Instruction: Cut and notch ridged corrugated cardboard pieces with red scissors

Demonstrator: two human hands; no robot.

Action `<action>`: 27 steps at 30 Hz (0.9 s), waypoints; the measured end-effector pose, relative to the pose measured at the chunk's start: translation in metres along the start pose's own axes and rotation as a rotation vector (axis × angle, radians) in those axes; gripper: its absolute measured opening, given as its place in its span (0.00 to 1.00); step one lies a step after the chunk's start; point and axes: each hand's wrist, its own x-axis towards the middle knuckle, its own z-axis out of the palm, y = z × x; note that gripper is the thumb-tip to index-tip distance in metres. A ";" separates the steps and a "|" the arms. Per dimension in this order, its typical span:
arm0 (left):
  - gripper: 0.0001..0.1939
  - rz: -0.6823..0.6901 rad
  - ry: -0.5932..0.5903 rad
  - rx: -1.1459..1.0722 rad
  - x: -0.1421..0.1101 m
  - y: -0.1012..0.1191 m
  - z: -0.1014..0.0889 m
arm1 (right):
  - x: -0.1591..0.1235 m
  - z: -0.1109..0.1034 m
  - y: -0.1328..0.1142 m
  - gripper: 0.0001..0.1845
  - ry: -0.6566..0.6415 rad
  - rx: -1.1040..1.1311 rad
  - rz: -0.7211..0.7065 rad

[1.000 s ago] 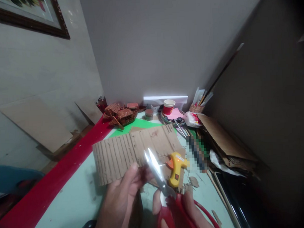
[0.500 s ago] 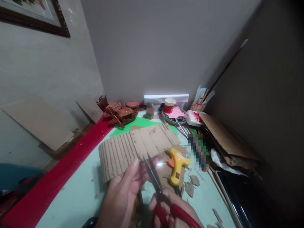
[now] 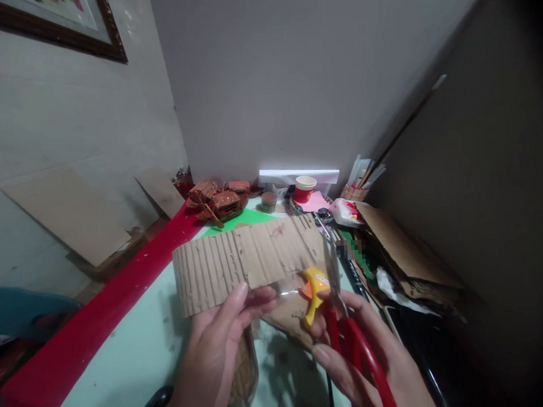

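Observation:
My left hand [image 3: 222, 336] grips a strip of corrugated cardboard [image 3: 251, 254] by its lower edge, thumb in front and fingers behind. Ridges show across the strip's left part. In my right hand [image 3: 370, 348] is a pair of scissors [image 3: 337, 302] with red handles, blades pointing up beside the strip's right end and not touching it as far as I can see. A yellow glue gun [image 3: 316, 285] lies behind the scissors, partly hidden by my right fingers. Below my left hand a brown cardboard piece [image 3: 244, 370] stands on the table, mostly covered.
Brown model boats [image 3: 220, 205] stand at the table's back left, near green paper [image 3: 249, 219]. A red paper cup [image 3: 305, 190] sits on a cluttered plate. Stacked cardboard [image 3: 406, 246] lies along the right side. Red cloth [image 3: 118, 292] edges the pale table [image 3: 116, 357] on the left.
My right hand has carried the scissors rightward and up, from below the strip's middle to its right end, now over the glue gun. The cardboard strip has shifted slightly upward.

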 end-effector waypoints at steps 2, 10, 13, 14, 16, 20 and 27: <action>0.14 0.004 0.025 -0.002 -0.001 0.000 0.001 | 0.005 0.005 -0.009 0.22 0.015 -0.139 -0.140; 0.21 -0.025 -0.042 -0.059 -0.008 0.000 0.003 | 0.028 0.037 -0.010 0.27 -0.064 -0.520 -0.562; 0.27 -0.039 -0.071 -0.091 -0.011 0.000 0.000 | 0.034 0.041 -0.002 0.26 -0.017 -0.480 -0.566; 0.28 -0.044 -0.084 -0.097 -0.012 0.000 0.000 | 0.035 0.042 -0.001 0.27 -0.016 -0.459 -0.551; 0.30 -0.046 -0.108 -0.100 -0.011 0.000 -0.001 | 0.037 0.041 0.001 0.29 -0.047 -0.432 -0.503; 0.36 -0.032 -0.089 -0.087 -0.010 -0.001 0.000 | 0.039 0.039 -0.001 0.24 -0.043 -0.398 -0.485; 0.34 -0.051 -0.079 -0.056 -0.010 0.000 -0.004 | 0.038 0.039 -0.005 0.15 -0.009 -0.418 -0.372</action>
